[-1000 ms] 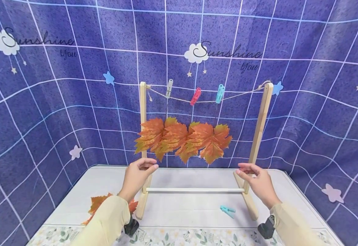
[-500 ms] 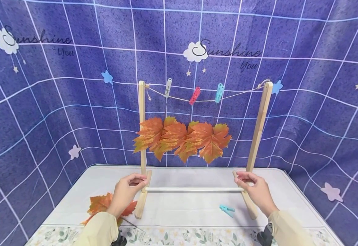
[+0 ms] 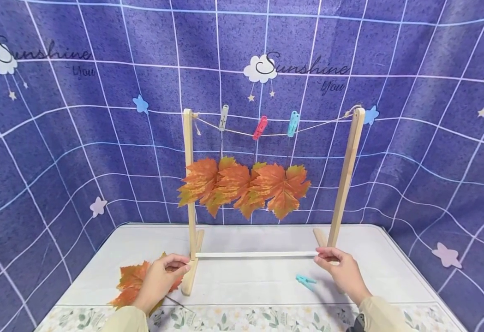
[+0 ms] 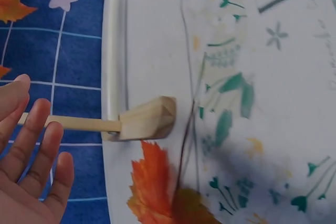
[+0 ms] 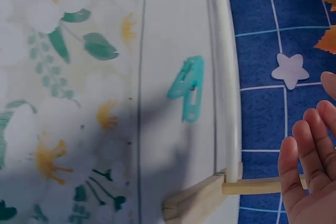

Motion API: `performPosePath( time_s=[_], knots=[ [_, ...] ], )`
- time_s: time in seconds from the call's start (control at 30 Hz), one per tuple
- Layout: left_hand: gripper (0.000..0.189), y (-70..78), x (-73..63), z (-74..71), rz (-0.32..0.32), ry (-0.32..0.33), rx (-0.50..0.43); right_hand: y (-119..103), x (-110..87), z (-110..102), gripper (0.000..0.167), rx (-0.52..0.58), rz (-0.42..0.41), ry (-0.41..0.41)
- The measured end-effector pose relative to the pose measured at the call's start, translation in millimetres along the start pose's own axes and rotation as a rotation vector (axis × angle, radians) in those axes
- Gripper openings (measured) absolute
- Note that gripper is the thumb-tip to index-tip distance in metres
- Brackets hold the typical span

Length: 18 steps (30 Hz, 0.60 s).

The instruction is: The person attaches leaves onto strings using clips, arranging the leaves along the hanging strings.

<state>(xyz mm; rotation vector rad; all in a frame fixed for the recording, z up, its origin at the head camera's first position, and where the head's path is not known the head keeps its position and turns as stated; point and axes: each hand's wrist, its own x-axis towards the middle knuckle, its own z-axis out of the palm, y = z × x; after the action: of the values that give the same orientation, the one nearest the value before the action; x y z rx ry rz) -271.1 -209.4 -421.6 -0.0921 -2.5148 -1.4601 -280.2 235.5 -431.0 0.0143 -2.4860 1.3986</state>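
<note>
My left hand (image 3: pixel 160 280), loosely bent and holding nothing, is over the loose orange maple leaf (image 3: pixel 131 281) on the table, beside the left foot (image 3: pixel 189 276) of a wooden frame. My right hand (image 3: pixel 341 272), also holding nothing, is by the frame's right foot and overlaps the end of the white crossbar (image 3: pixel 258 254). Left of it lies a turquoise clothespin (image 3: pixel 305 280), plain in the right wrist view too (image 5: pixel 194 87). Three maple leaves (image 3: pixel 281 186) hang in an overlapping row from the string, under a grey clothespin (image 3: pixel 224 118), a red clothespin (image 3: pixel 260 128) and a blue clothespin (image 3: pixel 293 123).
Two wooden posts, the left post (image 3: pixel 188 138) and the right post (image 3: pixel 345 184), carry the sagging string (image 3: pixel 322 123). The white table (image 3: pixel 250 281) has a flowered cloth (image 3: pixel 225 318) along its front. A blue gridded curtain (image 3: pixel 433 161) stands behind and at both sides.
Both hands have come down from below the hanging leaves to the frame's feet, the left also moving leftward. The hanging leaves and clothespins keep their places on the string.
</note>
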Motion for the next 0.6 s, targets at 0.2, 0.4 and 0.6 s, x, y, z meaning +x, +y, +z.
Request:
performPosePath(
  time_s=[0.2, 0.4, 0.6],
  knots=[
    [0.01, -8.4, -5.8, 0.7, -0.009, -0.01, 0.018, 9.3, -2.8, 6.4, 0.029, -0.008, 0.027, -0.003],
    [0.012, -18.9, -8.0, 4.4, -0.002, -0.041, 0.105, 17.5, -5.4, 10.9, 0.027, -0.013, 0.049, -0.012],
    [0.016, -32.0, -10.0, 3.6, 0.006, -0.062, 0.215, 23.9, -6.4, 14.7, 0.03, -0.029, 0.052, -0.047]
  ],
)
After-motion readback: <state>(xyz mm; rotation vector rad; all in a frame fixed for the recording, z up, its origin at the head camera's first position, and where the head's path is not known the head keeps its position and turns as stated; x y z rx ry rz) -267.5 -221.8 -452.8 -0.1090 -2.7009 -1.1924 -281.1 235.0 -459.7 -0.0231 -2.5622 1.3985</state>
